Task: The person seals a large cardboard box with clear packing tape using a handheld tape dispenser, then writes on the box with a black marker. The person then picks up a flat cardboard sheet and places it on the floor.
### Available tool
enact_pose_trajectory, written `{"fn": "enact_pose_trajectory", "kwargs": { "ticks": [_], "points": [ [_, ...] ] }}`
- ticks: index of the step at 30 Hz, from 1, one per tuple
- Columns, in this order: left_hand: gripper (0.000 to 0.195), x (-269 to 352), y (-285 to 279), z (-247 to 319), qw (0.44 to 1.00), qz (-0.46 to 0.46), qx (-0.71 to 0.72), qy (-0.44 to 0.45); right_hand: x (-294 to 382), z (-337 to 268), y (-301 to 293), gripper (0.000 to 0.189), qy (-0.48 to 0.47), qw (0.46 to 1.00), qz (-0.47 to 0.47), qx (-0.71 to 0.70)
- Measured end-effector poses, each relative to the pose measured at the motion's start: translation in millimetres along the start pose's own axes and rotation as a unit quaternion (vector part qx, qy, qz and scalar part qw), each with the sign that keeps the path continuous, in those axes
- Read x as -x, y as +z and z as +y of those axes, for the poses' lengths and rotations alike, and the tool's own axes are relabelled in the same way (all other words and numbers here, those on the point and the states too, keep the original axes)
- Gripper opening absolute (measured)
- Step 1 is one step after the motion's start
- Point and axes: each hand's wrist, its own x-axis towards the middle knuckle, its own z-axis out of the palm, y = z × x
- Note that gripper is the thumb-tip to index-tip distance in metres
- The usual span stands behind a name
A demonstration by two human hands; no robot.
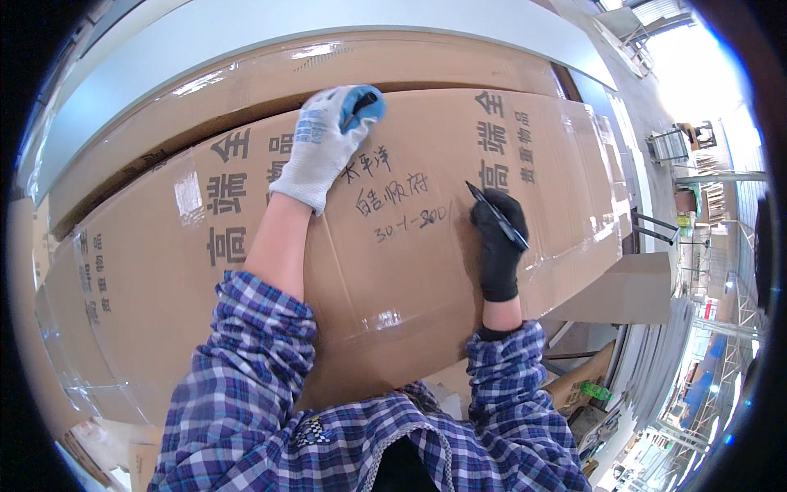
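A large, taped cardboard carton [393,283] lies before me, with printed characters and several lines of black handwriting [399,197] on its upper face. In a black glove, my right hand [501,246] grips a black marker pen [501,215]. Its tip points up and left, beside the right end of the handwriting; whether it touches the cardboard I cannot tell. My left hand [329,141], in a white knit glove with a blue coated palm, rests near the carton's far edge, above the handwriting. Its fingers curl around a small dark object [367,101], mostly hidden.
Behind the carton lies another long taped carton [430,58], with a pale panel [369,15] beyond it. A brown cardboard piece [633,289] juts out at right, above stacked pale boards [658,357]. A green bottle [595,390] lies lower right. A forklift [701,135] stands far right.
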Motion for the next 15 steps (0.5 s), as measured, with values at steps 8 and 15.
{"fn": "enact_pose_trajectory", "kwargs": {
  "ticks": [8, 15],
  "points": [
    [0.031, 38, 12, 48, 0.998, 0.046, 0.039, -0.022, 14, -3, 1, 0.022, 0.056, 0.994, -0.090, -0.007],
    [0.036, 178, -41, 136, 0.994, -0.093, -0.050, -0.033, 19, 2, 1, 0.023, -0.057, 0.990, -0.129, 0.027]
  ]
}}
